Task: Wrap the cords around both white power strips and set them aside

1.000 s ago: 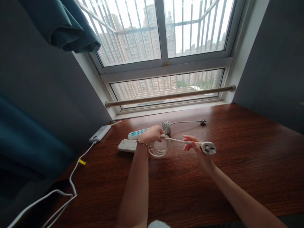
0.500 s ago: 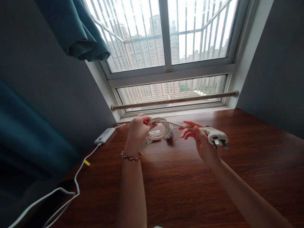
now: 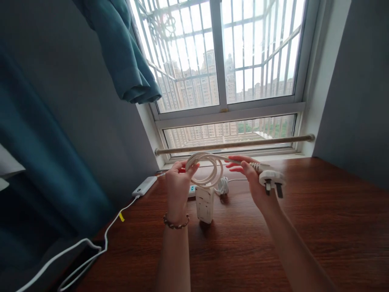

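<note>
The coil of smooth white power cord (image 3: 219,174) hung above the bench, in front of the window, several loops gathered into a ring. My left hand (image 3: 178,186) gripped its left side, thumb and fingers clamped together on the loops. From the top of the ring a single length ran rightward to the white moulded plug with flat metal pins (image 3: 271,178). My right hand (image 3: 258,188) held this end just behind the plug: thumb and nearest fingers closed on the cord, the others extended leftward, the pins pointing downward.

I judged the step in hand to be winding the cord, with the plug end left outside the ring. The next move seemed to call for a steady left pinch while the right carried that tail around or through the loops; a loosened pinch could have let them spring apart.

Below the ring, the white oblong plastic block (image 3: 204,204) stood nearly on end, slightly tilted; whether it touched the bench I could not tell. Behind it lay the white power strip with blue sockets (image 3: 192,190), partly hidden, and beside that the pale grey bundled cord (image 3: 223,186). All were over the reddish-brown wood-grained bench (image 3: 237,247).
</note>
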{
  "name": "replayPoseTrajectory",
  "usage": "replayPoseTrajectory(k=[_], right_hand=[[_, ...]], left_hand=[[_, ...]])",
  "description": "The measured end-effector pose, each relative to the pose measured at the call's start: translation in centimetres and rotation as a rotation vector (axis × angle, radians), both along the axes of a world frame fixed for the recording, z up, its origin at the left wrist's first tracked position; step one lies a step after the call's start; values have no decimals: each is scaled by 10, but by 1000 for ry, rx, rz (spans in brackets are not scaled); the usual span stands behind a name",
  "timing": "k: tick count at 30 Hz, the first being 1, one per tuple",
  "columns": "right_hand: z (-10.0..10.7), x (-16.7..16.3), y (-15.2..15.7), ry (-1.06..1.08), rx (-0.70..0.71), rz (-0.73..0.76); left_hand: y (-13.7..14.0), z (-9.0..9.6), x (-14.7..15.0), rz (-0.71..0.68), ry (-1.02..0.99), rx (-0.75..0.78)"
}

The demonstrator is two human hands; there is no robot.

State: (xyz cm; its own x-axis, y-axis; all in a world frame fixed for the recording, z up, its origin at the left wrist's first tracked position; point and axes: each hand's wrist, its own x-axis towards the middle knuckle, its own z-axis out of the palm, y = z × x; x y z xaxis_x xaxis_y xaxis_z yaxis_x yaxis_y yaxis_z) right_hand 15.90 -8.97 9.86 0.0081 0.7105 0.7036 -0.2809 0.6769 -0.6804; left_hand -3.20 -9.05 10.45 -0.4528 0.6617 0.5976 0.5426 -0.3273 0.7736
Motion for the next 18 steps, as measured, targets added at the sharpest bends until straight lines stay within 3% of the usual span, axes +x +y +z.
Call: replayPoseTrajectory(k=[5,10,18], right_hand=[[3,-4,-15,-100,26,-92],[7,-4,-30,-216,128,-199],[11,-1,-49,-280,188,-273]], left_hand=[[-4,4,-11,-57,-49,0],[-2,1,-15,-29,-18,25],[-6,4,11,-73,60,45]])
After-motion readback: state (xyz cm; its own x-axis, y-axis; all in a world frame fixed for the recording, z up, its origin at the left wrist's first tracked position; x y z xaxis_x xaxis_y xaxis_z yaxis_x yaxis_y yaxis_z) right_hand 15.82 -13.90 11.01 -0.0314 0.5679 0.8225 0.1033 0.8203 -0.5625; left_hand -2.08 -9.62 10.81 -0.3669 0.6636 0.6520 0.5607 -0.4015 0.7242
